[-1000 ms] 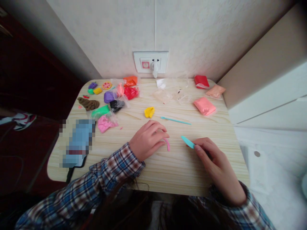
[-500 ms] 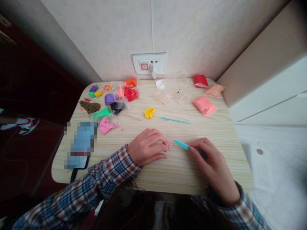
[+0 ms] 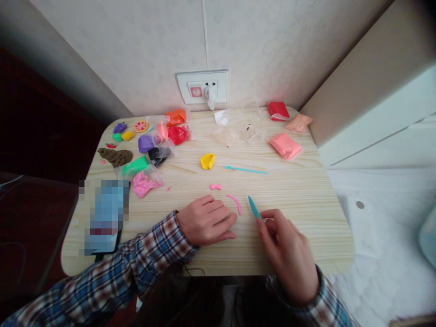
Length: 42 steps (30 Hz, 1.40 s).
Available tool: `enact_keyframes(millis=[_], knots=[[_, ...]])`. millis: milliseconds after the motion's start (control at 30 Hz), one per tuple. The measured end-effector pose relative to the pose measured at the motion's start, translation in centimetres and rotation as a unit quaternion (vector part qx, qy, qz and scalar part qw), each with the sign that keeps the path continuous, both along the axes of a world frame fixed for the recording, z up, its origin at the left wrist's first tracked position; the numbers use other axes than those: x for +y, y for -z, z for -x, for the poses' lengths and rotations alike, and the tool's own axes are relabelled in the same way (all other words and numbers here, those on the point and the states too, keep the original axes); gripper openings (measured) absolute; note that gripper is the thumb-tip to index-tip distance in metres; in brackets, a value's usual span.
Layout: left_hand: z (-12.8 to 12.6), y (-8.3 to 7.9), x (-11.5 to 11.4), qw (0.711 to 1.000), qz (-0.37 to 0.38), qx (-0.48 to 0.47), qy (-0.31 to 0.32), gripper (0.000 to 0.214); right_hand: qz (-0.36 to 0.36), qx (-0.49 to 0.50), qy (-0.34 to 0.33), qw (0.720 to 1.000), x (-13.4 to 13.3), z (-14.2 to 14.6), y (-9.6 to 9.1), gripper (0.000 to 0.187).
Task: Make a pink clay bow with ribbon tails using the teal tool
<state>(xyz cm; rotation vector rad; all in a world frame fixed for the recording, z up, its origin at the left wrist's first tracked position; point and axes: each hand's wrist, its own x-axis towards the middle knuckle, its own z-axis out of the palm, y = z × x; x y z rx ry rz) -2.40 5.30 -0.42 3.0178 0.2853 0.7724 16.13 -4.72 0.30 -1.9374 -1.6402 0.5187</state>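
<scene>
My right hand (image 3: 288,254) grips a turquoise plastic clay knife (image 3: 254,207), its blade pointing up and away from me. Just left of the blade lies a thin curved strip of pink clay (image 3: 235,204). My left hand (image 3: 207,221) rests on the table with the fingers loosely stretched and the thumb apart; its fingertips are close to the strip's lower end. I see nothing held in it. Beyond that hand sits a small bow-shaped piece of pink clay (image 3: 215,186). Farther back are a yellow clay piece (image 3: 207,161) and a slim turquoise stick tool (image 3: 246,170).
Bags of coloured clay, including a pink one (image 3: 146,182) and a green one (image 3: 135,166), crowd the table's left side. Near them are brown clay (image 3: 116,156) and a blurred-out phone (image 3: 107,218). Salmon clay (image 3: 286,145) lies back right. A socket (image 3: 202,87) is on the wall.
My left hand has drawn back towards me, uncovering the bow-shaped pink piece and more of the strip. The knife in my right hand has turned more upright in view. The whole view has shifted slightly.
</scene>
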Motion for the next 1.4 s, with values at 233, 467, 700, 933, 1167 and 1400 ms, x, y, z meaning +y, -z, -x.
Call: enact_keyframes(millis=[233, 467, 700, 933, 1167, 1400], knots=[[-0.1, -0.5, -0.1, 0.999, 0.024, 0.014, -0.017, 0.033, -0.011, 0.021, 0.038, 0.999, -0.5, 3.0, 0.3, 0.006], [-0.1, -0.3, -0.5, 0.999, 0.032, 0.011, -0.032, 0.039, -0.032, -0.002, 0.047, 0.998, -0.5, 3.8, 0.6, 0.008], [-0.1, -0.1, -0.6, 0.998, 0.026, 0.02, -0.051, 0.041, -0.031, -0.012, 0.042, 0.999, -0.4, 3.7, 0.7, 0.011], [-0.2, -0.1, -0.5, 0.997, 0.032, 0.043, -0.05, 0.045, -0.027, -0.016, 0.038, 0.999, -0.3, 3.7, 0.4, 0.011], [-0.2, -0.1, -0.5, 0.996, 0.039, 0.05, -0.055, 0.044, -0.02, -0.036, 0.039, 0.998, -0.1, 3.9, 0.4, 0.011], [-0.2, -0.3, -0.5, 0.995, 0.045, 0.063, -0.056, 0.044, 0.006, -0.063, 0.046, 0.997, 0.2, 4.1, -0.1, 0.011]])
